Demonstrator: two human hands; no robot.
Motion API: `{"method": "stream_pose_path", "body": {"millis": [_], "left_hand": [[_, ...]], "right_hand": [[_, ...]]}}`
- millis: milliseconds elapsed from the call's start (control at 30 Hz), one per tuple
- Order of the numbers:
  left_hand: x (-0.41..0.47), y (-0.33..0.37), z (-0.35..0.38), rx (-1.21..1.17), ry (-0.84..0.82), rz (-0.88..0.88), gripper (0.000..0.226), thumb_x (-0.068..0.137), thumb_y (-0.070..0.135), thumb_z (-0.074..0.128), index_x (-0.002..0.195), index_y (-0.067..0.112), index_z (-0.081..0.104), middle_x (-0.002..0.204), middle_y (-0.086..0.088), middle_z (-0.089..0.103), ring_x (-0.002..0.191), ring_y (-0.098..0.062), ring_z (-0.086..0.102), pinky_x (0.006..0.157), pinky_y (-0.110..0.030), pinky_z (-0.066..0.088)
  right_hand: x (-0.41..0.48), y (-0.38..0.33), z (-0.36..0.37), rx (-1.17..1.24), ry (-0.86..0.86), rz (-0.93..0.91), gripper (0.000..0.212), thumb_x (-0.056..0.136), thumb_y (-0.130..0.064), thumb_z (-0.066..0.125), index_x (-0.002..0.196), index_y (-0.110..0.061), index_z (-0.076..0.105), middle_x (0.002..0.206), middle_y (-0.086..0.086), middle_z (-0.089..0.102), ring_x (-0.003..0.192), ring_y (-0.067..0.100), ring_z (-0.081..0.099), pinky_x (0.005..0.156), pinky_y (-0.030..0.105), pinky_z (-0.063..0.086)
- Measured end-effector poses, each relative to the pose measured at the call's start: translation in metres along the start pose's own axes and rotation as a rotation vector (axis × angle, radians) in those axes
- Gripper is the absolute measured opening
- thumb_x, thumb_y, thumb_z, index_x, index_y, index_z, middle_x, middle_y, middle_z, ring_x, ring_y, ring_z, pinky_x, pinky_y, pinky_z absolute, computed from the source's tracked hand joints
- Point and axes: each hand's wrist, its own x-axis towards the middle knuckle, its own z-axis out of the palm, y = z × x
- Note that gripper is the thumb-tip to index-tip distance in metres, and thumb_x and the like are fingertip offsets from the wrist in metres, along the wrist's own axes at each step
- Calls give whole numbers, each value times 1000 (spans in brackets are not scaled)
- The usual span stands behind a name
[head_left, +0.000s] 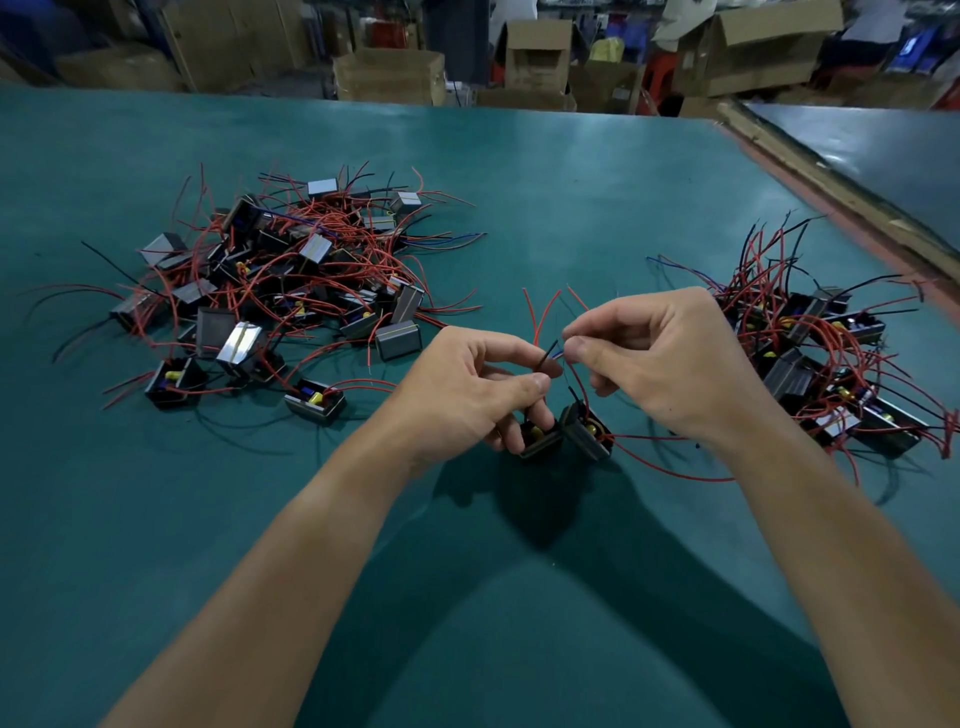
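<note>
Two small black box-shaped modules with red wires sit close together near the table's middle. My left hand (467, 384) holds the left module (540, 440) under its lower fingers and pinches a black wire (546, 354) between thumb and forefinger. My right hand (660, 358) pinches a thin blue wire (558, 354) whose end meets the black wire's end. The right module (589, 431) stands tilted beside the left one. Red wires (540, 317) rise between my hands.
A large heap of the same modules with red and black wires (280, 280) lies at the left on the green table (545, 197). A smaller heap (815, 353) lies at the right. Cardboard boxes (389, 75) stand beyond the far edge. A second table (883, 156) adjoins at the right.
</note>
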Motion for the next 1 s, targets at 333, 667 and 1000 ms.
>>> {"method": "stream_pose_path", "body": {"millis": [333, 667, 1000], "left_hand": [[-1, -1, -2, 51, -42, -18, 10, 92, 6, 62, 96, 8, 71, 62, -5, 70, 41, -16, 55, 46, -24, 47], [-3, 3, 5, 36, -26, 47, 20, 98, 17, 56, 86, 9, 70, 65, -6, 66, 38, -14, 55, 38, -20, 41], [-2, 3, 8, -35, -97, -4, 21, 101, 17, 50, 86, 13, 65, 57, -2, 64, 36, -11, 49, 38, -18, 37]], "right_hand": [[-2, -4, -1, 8, 17, 1, 16, 83, -5, 76, 72, -17, 74, 58, 3, 69, 47, 12, 56, 49, 37, 53], [-3, -4, 1, 31, -68, 7, 20, 90, -2, 66, 73, -11, 67, 62, 2, 70, 49, 13, 60, 50, 29, 53], [-4, -7, -1, 91, -124, 30, 17, 92, 0, 64, 76, -6, 66, 63, 3, 70, 52, 11, 63, 52, 20, 51]]}}
